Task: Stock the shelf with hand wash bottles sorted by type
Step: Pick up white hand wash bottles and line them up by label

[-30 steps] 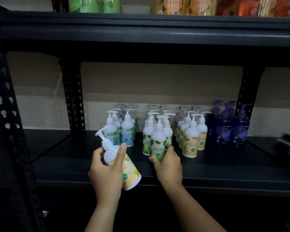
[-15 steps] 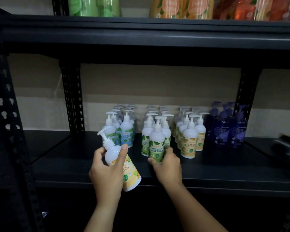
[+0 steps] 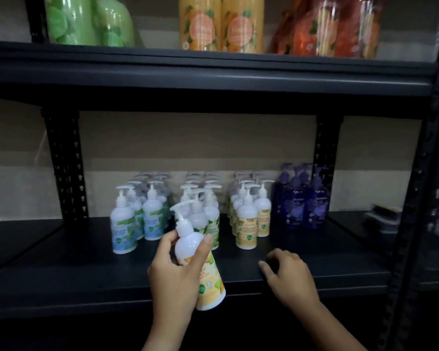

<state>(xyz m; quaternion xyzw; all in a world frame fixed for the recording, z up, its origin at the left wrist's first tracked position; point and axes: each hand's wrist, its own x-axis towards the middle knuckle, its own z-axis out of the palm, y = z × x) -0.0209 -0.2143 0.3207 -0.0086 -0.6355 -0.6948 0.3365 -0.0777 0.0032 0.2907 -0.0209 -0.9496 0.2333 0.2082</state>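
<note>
Hand wash bottles grouped by type on dark metal shelf (image 3: 61,279), in rows running near to far: blue-label group (image 3: 137,219) at left, green-label group (image 3: 200,206) at centre, yellow-label group (image 3: 249,219) right of centre, purple group (image 3: 302,198) at far right. Large green, orange and red bottles (image 3: 221,21) on upper shelf. Yellow-label bottle (image 3: 200,264) held above near edge of shelf, tilted, pump toward upper left, base toward lower right. Left hand (image 3: 173,277): grip grasping that bottle round white upper body. Right hand (image 3: 287,274): over near shelf edge, right of held bottle; grip released, fingers loosely curled, holding nothing.
</note>
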